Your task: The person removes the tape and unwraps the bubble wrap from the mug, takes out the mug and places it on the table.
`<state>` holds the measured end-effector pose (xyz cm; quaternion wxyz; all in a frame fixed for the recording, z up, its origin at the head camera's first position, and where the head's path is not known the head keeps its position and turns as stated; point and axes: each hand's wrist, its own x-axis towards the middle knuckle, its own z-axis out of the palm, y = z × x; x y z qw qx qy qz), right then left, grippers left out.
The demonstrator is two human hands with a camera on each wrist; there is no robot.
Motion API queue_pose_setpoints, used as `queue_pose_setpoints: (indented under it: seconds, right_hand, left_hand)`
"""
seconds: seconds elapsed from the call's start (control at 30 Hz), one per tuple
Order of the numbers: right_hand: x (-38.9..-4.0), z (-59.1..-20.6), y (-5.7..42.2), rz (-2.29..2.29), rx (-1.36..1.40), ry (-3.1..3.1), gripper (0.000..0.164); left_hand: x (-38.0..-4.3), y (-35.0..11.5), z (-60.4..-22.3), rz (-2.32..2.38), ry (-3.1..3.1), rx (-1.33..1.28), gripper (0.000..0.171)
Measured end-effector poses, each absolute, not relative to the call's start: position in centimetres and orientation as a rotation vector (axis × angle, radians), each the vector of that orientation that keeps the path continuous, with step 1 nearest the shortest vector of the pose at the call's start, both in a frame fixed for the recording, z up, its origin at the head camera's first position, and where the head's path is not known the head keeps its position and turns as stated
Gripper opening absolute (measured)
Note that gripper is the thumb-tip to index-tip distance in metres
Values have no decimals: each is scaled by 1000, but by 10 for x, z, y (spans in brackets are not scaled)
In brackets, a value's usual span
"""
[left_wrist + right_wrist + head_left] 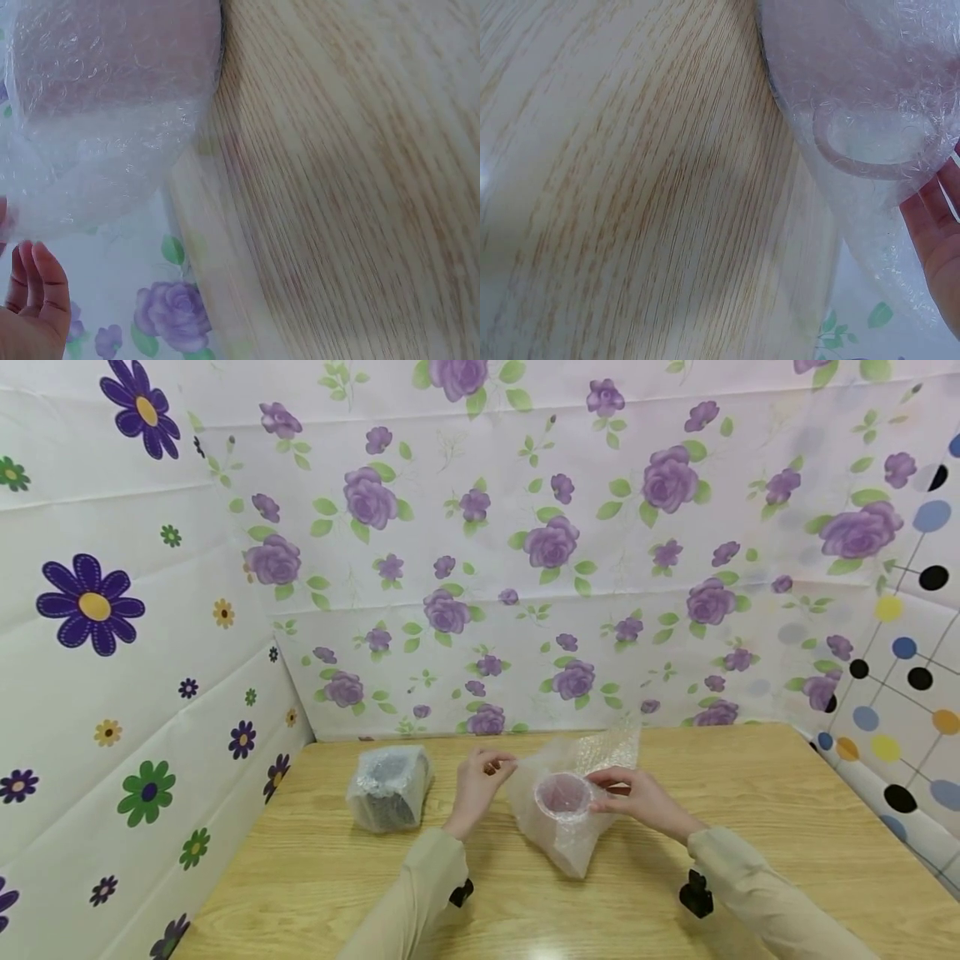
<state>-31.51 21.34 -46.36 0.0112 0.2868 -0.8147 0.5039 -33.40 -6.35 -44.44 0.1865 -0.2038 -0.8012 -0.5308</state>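
A pink mug (563, 793) stands on the table, its round mouth facing up. Bubble wrap (573, 843) surrounds it, with a pointed corner toward me and a loose flap standing up behind. Through the wrap in the right wrist view, the mug's handle (866, 166) shows. My left hand (480, 783) pinches the wrap's left edge between thumb and fingertips, apart from the mug. On the other side, my right hand (637, 797) holds the wrap beside the mug's rim with curled fingers and thumb; some of its fingertips are hidden behind the wrap.
Left of my left hand sits a bubble-wrapped bundle (390, 787) with something dark inside. The wooden table (750, 810) ends at a flower-printed cloth (480, 577) behind. More patterned cloth hangs at both sides.
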Motion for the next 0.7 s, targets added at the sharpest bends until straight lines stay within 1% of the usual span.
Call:
queue_pose_setpoints:
  seconds: [0.1,0.2,0.3,0.37,0.57,0.63,0.7]
  right_hand:
    - [-309,-455,210,1573,911,-2549,44]
    - [-302,-444,207,1593,908,-2558,44]
    - [-296,-435,205,1605,896,-2568,44]
    - [-298,-438,206,1611,894,-2567,44]
    - [-315,-463,214,1595,873,-2563,45]
    - [-316,-464,214,1579,872,-2564,45]
    - [-316,-465,214,1574,867,-2561,45]
  left_hand:
    - [-336,-66,-447,-1595,-2225,-474,14]
    - [-335,-68,-448,-1747,-2181,-374,21]
    - [-331,-70,-445,-1828,-2123,-323,21]
    - [-331,-70,-445,-1851,-2103,-302,19]
    - [-337,-71,-454,-1704,-2084,-384,11]
    - [-337,-71,-456,-1620,-2075,-434,12]
    - [-337,-71,-457,-1558,-2067,-465,19]
